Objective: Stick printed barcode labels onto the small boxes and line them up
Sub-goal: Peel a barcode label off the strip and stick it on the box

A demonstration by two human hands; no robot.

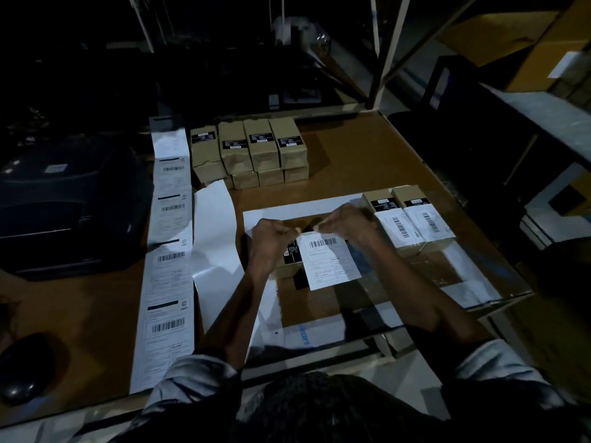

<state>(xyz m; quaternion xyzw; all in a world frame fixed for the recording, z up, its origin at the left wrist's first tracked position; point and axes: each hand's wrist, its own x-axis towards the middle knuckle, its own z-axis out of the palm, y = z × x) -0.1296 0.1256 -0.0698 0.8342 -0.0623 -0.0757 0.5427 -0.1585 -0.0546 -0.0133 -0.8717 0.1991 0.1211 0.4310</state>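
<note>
A white barcode label (pixel 329 262) hangs over a small brown box (pixel 289 265) in the middle of the table. My left hand (pixel 271 238) pinches the label's top left corner and my right hand (pixel 347 223) pinches its top right corner. Two labelled boxes (pixel 412 219) stand side by side just right of my right hand. A stack of unlabelled brown boxes (pixel 252 151) sits at the back. A long strip of printed labels (pixel 169 251) runs down the left side.
A black label printer (pixel 64 199) sits at the left, a dark mouse (pixel 25 369) near the front left. Peeled backing paper (pixel 214 231) lies left of my hands. A flat cardboard sheet (pixel 447 276) lies under the work area. Shelving (pixel 543 107) stands at the right.
</note>
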